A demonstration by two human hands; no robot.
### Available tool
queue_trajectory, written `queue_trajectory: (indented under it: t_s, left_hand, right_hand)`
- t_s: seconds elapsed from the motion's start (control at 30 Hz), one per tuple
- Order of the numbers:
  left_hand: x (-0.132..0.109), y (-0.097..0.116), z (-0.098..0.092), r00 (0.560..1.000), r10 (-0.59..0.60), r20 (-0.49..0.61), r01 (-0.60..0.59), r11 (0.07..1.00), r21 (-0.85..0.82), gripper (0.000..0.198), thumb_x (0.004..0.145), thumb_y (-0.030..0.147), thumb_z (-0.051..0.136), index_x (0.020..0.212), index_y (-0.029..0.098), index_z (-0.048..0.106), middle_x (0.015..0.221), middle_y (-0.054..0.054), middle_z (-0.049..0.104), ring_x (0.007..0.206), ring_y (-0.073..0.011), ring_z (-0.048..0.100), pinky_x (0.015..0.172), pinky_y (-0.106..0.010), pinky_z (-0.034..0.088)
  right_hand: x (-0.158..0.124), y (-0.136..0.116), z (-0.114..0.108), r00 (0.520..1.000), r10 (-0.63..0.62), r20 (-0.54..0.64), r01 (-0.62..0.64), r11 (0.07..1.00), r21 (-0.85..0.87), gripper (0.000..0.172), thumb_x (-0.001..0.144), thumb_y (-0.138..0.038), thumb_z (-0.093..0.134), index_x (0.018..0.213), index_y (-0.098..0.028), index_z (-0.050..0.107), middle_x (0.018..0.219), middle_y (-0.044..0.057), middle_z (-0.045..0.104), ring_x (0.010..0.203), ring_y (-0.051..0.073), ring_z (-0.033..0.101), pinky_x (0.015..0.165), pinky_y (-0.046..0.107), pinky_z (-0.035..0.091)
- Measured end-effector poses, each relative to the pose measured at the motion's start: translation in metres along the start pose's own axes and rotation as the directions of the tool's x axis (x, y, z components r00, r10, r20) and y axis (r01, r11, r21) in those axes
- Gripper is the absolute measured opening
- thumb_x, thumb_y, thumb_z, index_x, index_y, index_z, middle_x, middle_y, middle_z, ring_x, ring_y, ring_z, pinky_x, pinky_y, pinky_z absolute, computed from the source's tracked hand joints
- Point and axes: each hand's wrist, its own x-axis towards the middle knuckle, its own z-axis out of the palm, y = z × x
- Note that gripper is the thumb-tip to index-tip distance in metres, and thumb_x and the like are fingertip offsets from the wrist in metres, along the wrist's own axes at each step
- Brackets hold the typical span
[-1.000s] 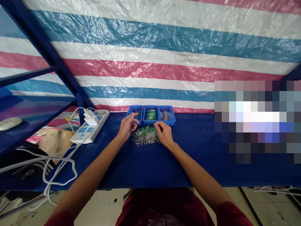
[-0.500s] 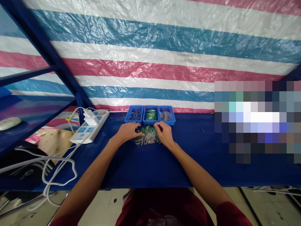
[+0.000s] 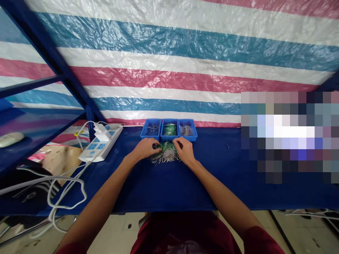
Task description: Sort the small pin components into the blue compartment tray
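A mixed pile of thin metal rods (image 3: 162, 159), small green pieces (image 3: 167, 145) and a clear plastic packet (image 3: 168, 154) lies on the blue table. My left hand (image 3: 146, 147) is at the pile's left side, its thumb and fingers closed together at the edge of the green pieces. At the right side of the pile, my right hand (image 3: 185, 151) has its fingers curled in to the thumb. Whatever either hand pinches is too small or hidden to name.
Behind the pile stand three blue bins: one with metal rods (image 3: 152, 129), one with green pieces (image 3: 170, 129), one with clear packets (image 3: 186, 130). A white power strip (image 3: 102, 144) with cables is at left. A small dark rod (image 3: 227, 145) lies at right.
My left thumb and fingers have drawn closer together at the pile, with the hand hardly shifting. My right hand stays in nearly the same place.
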Motion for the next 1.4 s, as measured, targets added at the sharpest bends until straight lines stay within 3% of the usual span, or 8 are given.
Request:
queue_trajectory:
  t_s: [0.1, 0.33, 0.77, 1.0, 1.1, 1.2, 1.3, 1.4]
  left_hand:
    - [-0.001, 0.002, -0.001, 1.0, -0.001, 0.025, 0.0, 0.999, 0.045, 0.028, 0.077, 0.037, 0.06, 0.092, 0.018, 0.073, 0.079, -0.006, 0.072, 0.071, -0.0211, 0.064, 0.07, -0.029, 0.046]
    - [-0.004, 0.009, 0.002, 0.999, -0.004, 0.038, -0.001, 0.99, 0.144, 0.048, 0.075, 0.057, 0.061, 0.099, 0.017, 0.071, 0.098, -0.009, 0.071, 0.089, -0.0268, 0.065, 0.074, -0.031, 0.047]
    - [-0.003, 0.011, 0.001, 1.0, 0.024, -0.004, -0.023, 0.995, 0.1, 0.034, 0.077, 0.039, 0.058, 0.097, 0.017, 0.074, 0.075, -0.007, 0.073, 0.071, -0.0225, 0.066, 0.069, -0.029, 0.047]
    - [-0.004, 0.01, -0.006, 0.998, 0.048, 0.041, -0.049, 0.998, 0.028, 0.028, 0.073, 0.028, 0.059, 0.093, 0.018, 0.075, 0.081, -0.006, 0.075, 0.074, -0.0225, 0.068, 0.068, -0.028, 0.048]
    - [-0.003, 0.009, -0.005, 0.998, 0.044, -0.04, -0.043, 0.999, 0.029, 0.025, 0.074, 0.022, 0.054, 0.086, 0.018, 0.075, 0.081, -0.006, 0.075, 0.074, -0.0225, 0.068, 0.07, -0.029, 0.048]
    - [-0.003, 0.009, -0.003, 0.971, 0.003, -0.239, -0.016, 0.999, -0.051, 0.022, 0.078, 0.022, 0.053, 0.082, 0.018, 0.074, 0.079, -0.006, 0.075, 0.073, -0.0215, 0.068, 0.072, -0.03, 0.05]
    - [-0.003, 0.014, 0.0, 0.891, -0.076, -0.447, -0.063, 0.955, -0.289, 0.021, 0.082, 0.027, 0.055, 0.086, 0.017, 0.074, 0.084, -0.006, 0.074, 0.075, -0.0197, 0.067, 0.069, -0.029, 0.053]
    - [-0.003, 0.022, 0.006, 0.857, -0.153, -0.493, -0.193, 0.79, -0.582, 0.024, 0.082, 0.036, 0.061, 0.087, 0.016, 0.073, 0.09, -0.007, 0.071, 0.073, -0.0182, 0.066, 0.062, -0.028, 0.057]
  right_hand:
    - [0.0, 0.0, 0.0, 1.0, -0.004, 0.003, 0.004, 1.0, -0.004, 0.027, 0.091, -0.032, 0.046, 0.081, -0.018, 0.066, 0.076, 0.004, 0.066, 0.063, 0.015, 0.055, 0.063, 0.026, 0.042]
    - [0.0, -0.001, 0.0, 1.0, 0.005, -0.002, -0.005, 1.0, -0.003, 0.024, 0.09, -0.03, 0.047, 0.082, -0.018, 0.067, 0.077, 0.004, 0.066, 0.062, 0.014, 0.055, 0.063, 0.026, 0.043]
    - [0.0, 0.002, 0.001, 1.0, -0.012, -0.004, 0.012, 1.0, -0.01, 0.023, 0.09, -0.029, 0.047, 0.083, -0.018, 0.066, 0.078, 0.004, 0.067, 0.063, 0.015, 0.056, 0.063, 0.026, 0.042]
    - [0.0, 0.001, 0.0, 1.0, -0.012, -0.003, 0.012, 1.0, -0.014, 0.024, 0.091, -0.03, 0.047, 0.081, -0.018, 0.066, 0.074, 0.003, 0.065, 0.062, 0.015, 0.055, 0.062, 0.026, 0.042]
    - [0.0, 0.002, 0.0, 1.0, -0.015, -0.005, 0.015, 1.0, -0.014, 0.026, 0.092, -0.031, 0.046, 0.081, -0.019, 0.066, 0.073, 0.003, 0.064, 0.062, 0.015, 0.055, 0.062, 0.027, 0.042]
    - [0.0, 0.002, 0.0, 1.0, -0.013, -0.008, 0.013, 1.0, -0.012, 0.027, 0.092, -0.033, 0.046, 0.08, -0.019, 0.066, 0.073, 0.003, 0.064, 0.062, 0.015, 0.055, 0.063, 0.027, 0.043]
    - [0.0, 0.0, 0.0, 1.0, -0.002, -0.009, 0.002, 1.0, 0.005, 0.027, 0.093, -0.034, 0.045, 0.085, -0.019, 0.066, 0.076, 0.004, 0.064, 0.062, 0.015, 0.054, 0.064, 0.028, 0.044]
    - [0.0, -0.004, -0.001, 1.0, 0.015, 0.002, -0.015, 0.997, 0.075, 0.027, 0.091, -0.037, 0.049, 0.104, -0.019, 0.064, 0.084, 0.004, 0.063, 0.061, 0.013, 0.053, 0.063, 0.027, 0.045]
